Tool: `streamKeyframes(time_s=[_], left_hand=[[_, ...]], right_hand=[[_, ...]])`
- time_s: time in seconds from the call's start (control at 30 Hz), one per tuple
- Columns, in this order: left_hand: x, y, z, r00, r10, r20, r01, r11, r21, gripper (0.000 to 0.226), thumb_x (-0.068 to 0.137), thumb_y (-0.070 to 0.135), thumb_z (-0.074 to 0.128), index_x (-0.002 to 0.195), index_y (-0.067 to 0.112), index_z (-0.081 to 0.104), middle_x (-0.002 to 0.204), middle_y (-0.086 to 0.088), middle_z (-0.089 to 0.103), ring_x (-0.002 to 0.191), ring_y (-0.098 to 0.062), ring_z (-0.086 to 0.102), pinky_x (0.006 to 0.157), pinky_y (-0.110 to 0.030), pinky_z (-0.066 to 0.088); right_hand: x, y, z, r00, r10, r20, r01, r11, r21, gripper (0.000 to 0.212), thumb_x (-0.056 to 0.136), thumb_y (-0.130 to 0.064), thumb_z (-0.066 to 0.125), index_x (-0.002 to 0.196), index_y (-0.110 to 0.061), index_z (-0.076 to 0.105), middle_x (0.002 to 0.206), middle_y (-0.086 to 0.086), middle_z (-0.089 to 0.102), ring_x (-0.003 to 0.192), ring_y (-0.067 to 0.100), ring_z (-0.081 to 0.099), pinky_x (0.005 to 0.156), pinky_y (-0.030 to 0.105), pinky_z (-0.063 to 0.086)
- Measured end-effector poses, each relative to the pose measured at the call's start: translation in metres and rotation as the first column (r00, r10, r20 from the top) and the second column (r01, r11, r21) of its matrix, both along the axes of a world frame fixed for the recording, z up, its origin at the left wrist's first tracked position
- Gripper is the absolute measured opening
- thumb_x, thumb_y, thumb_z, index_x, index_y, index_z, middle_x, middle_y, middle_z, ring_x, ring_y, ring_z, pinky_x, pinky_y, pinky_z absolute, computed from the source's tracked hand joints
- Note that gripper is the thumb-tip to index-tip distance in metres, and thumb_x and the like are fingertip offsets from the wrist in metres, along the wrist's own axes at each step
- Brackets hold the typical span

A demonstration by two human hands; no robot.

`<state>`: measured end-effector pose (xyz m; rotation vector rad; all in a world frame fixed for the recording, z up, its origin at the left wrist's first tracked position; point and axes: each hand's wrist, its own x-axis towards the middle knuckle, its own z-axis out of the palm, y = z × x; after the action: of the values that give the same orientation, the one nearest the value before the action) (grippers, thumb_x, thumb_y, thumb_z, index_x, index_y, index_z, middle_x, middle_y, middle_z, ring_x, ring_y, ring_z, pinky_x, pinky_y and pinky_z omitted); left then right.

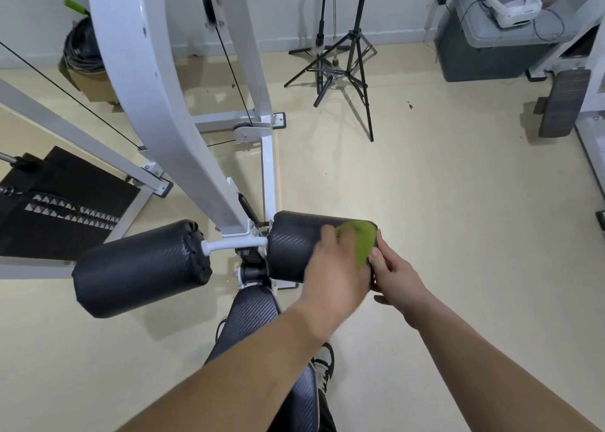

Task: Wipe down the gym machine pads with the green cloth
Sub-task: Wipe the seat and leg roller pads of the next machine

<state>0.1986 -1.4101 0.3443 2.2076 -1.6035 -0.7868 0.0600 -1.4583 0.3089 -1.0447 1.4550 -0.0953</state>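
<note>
Two black roller pads stick out from a white machine frame (183, 130). The right roller pad (291, 245) has the green cloth (361, 238) pressed on its outer end. My left hand (334, 268) lies over the cloth and holds it against the pad. My right hand (396, 274) grips the pad's outer end face, thumb touching the cloth's edge. The left roller pad (137, 268) is untouched. A black seat pad (248, 317) runs toward me under my left forearm.
A black weight stack (62, 199) stands at the left. Black tripods (347, 61) stand on the beige floor behind. A grey bin (491, 45) with a white headset on top sits at the back right. My shoe (324, 366) is beside the seat.
</note>
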Motion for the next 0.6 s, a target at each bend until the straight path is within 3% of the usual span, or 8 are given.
streamKeyframes(time_s=[0.07,0.13,0.23,0.33,0.43,0.53,0.6], left_hand=[[0.001,-0.003,0.004,0.996,-0.081,-0.024,0.082,0.997,0.013,0.048,0.090,0.031,0.059,0.134,0.017,0.048,0.116,-0.007,0.042,0.095,-0.031,0.059,0.079,-0.043,0.054],[0.029,-0.012,0.007,0.986,-0.167,0.029,0.166,0.986,0.024,0.054,0.089,0.033,0.059,0.140,0.023,0.047,0.118,-0.007,0.043,0.102,-0.032,0.058,0.080,-0.045,0.055],[0.083,-0.014,0.005,0.991,-0.036,0.128,0.026,0.997,0.075,0.052,0.090,0.028,0.058,0.140,0.020,0.047,0.117,-0.010,0.043,0.099,-0.037,0.058,0.077,-0.042,0.052],[0.100,0.001,0.005,0.981,0.117,0.156,-0.132,0.987,0.092,0.049,0.095,0.030,0.056,0.141,0.016,0.046,0.121,-0.010,0.042,0.097,-0.036,0.058,0.076,-0.042,0.052],[0.076,0.022,0.009,0.986,0.101,0.130,-0.110,0.991,0.070,0.049,0.091,0.029,0.059,0.136,0.015,0.047,0.115,-0.007,0.041,0.089,-0.034,0.056,0.071,-0.040,0.050],[0.070,0.035,0.010,0.997,0.036,0.070,-0.044,0.993,0.106,0.048,0.093,0.034,0.059,0.135,0.014,0.047,0.118,-0.006,0.042,0.093,-0.034,0.057,0.073,-0.040,0.048],[0.088,0.025,0.009,0.992,0.048,0.116,-0.059,0.994,0.096,0.048,0.094,0.035,0.058,0.137,0.015,0.047,0.120,-0.008,0.043,0.098,-0.036,0.059,0.076,-0.042,0.050]], right_hand=[[0.001,0.002,0.003,1.000,-0.001,0.023,0.001,1.000,-0.006,0.035,0.106,-0.048,0.043,0.136,-0.065,0.050,0.119,0.006,0.069,0.098,0.023,0.062,0.084,0.040,0.055],[0.000,0.009,0.003,0.998,-0.040,0.047,0.042,0.998,-0.046,0.041,0.107,-0.044,0.044,0.143,-0.064,0.044,0.133,-0.010,0.066,0.119,0.015,0.060,0.105,0.045,0.053],[0.002,0.028,0.006,0.997,-0.046,0.063,0.051,0.994,-0.094,0.052,0.108,-0.040,0.045,0.148,-0.069,0.028,0.149,-0.024,0.050,0.135,0.010,0.049,0.117,0.041,0.042],[-0.004,0.040,0.008,0.989,-0.095,0.113,0.105,0.991,-0.087,0.054,0.107,-0.028,0.052,0.150,-0.057,0.038,0.146,-0.029,0.050,0.130,0.001,0.054,0.113,0.032,0.041],[-0.007,0.026,0.014,0.980,-0.151,0.129,0.156,0.987,-0.025,0.029,0.098,-0.041,0.065,0.126,-0.045,0.057,0.137,-0.016,0.062,0.121,0.009,0.062,0.102,0.044,0.053],[-0.003,0.016,0.017,0.984,-0.162,0.070,0.167,0.984,-0.068,0.023,0.094,-0.049,0.068,0.114,-0.051,0.056,0.124,-0.007,0.067,0.104,0.020,0.070,0.091,0.049,0.060],[0.001,0.020,0.015,0.987,-0.157,0.030,0.160,0.978,-0.132,0.026,0.094,-0.048,0.066,0.115,-0.058,0.052,0.122,-0.009,0.067,0.098,0.022,0.070,0.092,0.050,0.060]])
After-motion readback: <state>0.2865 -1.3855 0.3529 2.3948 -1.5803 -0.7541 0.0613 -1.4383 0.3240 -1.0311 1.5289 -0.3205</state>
